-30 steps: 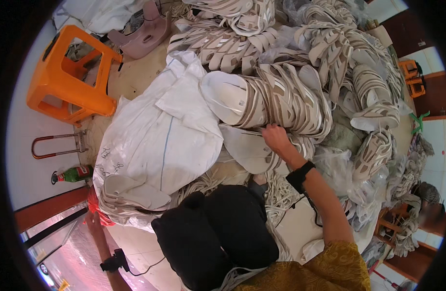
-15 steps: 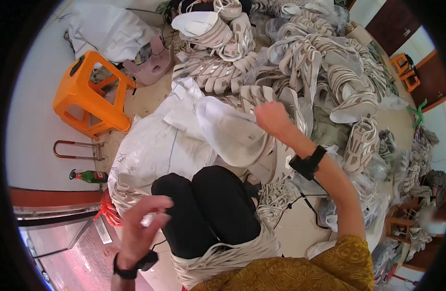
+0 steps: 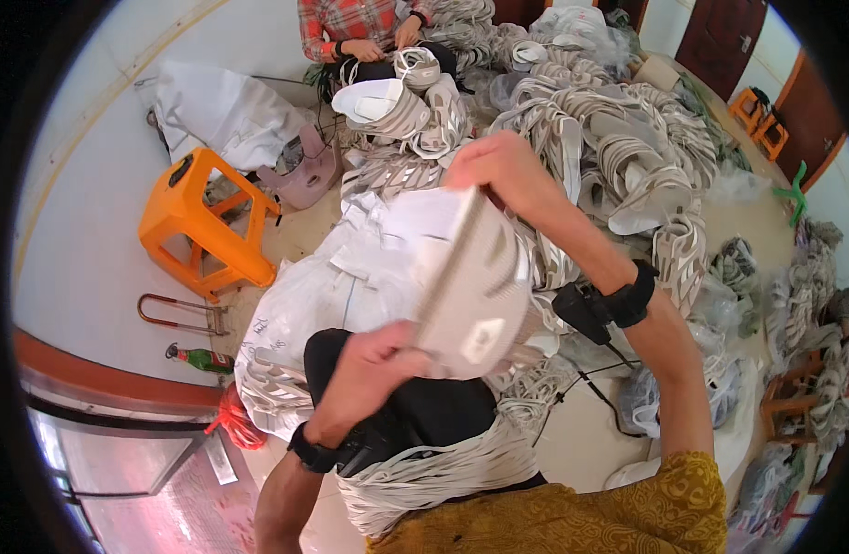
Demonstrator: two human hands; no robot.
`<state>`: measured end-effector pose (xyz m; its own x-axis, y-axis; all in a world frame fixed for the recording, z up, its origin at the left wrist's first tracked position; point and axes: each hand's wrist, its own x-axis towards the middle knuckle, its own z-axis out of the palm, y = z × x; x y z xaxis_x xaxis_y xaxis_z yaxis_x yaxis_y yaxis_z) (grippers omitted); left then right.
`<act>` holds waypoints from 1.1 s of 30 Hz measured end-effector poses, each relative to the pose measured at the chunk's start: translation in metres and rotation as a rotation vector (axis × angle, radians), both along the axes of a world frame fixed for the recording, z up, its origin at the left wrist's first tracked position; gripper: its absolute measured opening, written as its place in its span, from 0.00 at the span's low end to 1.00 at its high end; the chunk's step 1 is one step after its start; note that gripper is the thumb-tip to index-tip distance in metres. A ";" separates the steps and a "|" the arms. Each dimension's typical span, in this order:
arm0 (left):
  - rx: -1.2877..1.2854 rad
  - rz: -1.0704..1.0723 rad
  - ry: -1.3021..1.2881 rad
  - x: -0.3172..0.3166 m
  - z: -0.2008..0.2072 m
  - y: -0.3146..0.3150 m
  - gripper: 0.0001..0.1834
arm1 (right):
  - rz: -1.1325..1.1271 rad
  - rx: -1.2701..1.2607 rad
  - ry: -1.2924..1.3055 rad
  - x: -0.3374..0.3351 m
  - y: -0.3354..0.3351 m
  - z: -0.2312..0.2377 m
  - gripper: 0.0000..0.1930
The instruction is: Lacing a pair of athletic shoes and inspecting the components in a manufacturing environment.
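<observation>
A beige and white shoe upper (image 3: 484, 291), blurred by motion, is held up in front of my knees. My right hand (image 3: 507, 175) pinches its far top end. At its near end my left hand (image 3: 373, 369) has its fingers closed on the edge. A thick bundle of off-white shoelaces (image 3: 424, 485) lies across my lap. Beneath and beyond the held upper, a white woven sack (image 3: 304, 300) spreads over the floor, with more uppers (image 3: 272, 383) at its near left corner.
Heaps of stacked shoe uppers (image 3: 627, 138) fill the far right. A co-worker in a checked shirt (image 3: 355, 23) sits beyond them, hands at an upper. To the left stand an orange stool (image 3: 207, 222), a green bottle (image 3: 203, 358) and a bundle of red cord (image 3: 241, 420).
My left hand has come up and right from beside my knee and closed on the shoe upper. My right hand has lifted the upper and tilted it upright. The view has shifted, showing the co-worker.
</observation>
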<state>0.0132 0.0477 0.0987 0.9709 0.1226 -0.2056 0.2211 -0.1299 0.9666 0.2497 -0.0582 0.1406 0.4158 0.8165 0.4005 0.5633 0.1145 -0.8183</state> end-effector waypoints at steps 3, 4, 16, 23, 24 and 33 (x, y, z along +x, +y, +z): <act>-0.475 0.430 -0.372 0.001 0.017 0.009 0.15 | 0.087 -0.020 0.551 0.016 -0.016 -0.022 0.18; -0.462 0.434 -0.378 0.002 0.017 0.012 0.15 | 0.098 -0.009 0.548 0.019 -0.012 -0.040 0.18; -0.807 0.619 -0.450 -0.009 -0.049 0.076 0.23 | 0.147 0.137 1.163 -0.037 0.009 -0.095 0.14; -0.551 0.553 -0.231 -0.005 -0.057 0.078 0.26 | -0.040 0.233 1.343 -0.088 -0.005 -0.114 0.15; -0.561 0.548 -0.233 -0.007 -0.062 0.079 0.26 | -0.048 0.229 1.337 -0.104 -0.017 -0.118 0.15; -0.786 0.324 -0.606 0.010 -0.086 0.128 0.13 | 0.143 0.353 1.252 -0.083 0.017 -0.056 0.17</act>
<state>0.0228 0.1758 0.0128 0.8827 0.4380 0.1703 -0.4171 0.5632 0.7133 0.1672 -0.0412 0.0842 0.5790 0.8152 0.0084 -0.5876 0.4244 -0.6889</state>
